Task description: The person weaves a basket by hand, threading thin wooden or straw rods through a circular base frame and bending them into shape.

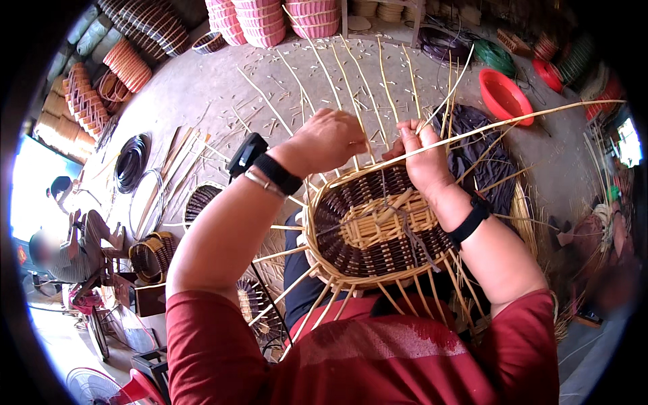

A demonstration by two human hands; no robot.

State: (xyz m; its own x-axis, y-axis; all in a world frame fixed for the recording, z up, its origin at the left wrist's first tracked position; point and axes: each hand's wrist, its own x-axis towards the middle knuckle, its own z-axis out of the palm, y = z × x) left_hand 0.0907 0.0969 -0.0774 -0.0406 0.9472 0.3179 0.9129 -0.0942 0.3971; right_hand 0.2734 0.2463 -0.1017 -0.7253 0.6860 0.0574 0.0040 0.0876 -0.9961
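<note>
An oval wicker basket (344,266) rests on my lap, with dark brown woven sides and a pale base. Pale stakes (385,81) fan out all around its rim. My left hand (332,140) is over the far rim, its fingers curled in beside an upright stake; what they pinch is hidden. To its right, my right hand (425,158) is closed with thumb and fingers on a long pale willow rod (526,118), which runs out to the far right. Dark strips (413,236) lie across the basket's inside.
Cut bits of rod litter the concrete floor (236,74). Pink baskets (260,23) stand at the back; a red basin (505,96) sits at right. Dark cloth (476,145) lies beyond my right arm. A coil (131,162) and a seated person (77,250) are at left; another person is at right.
</note>
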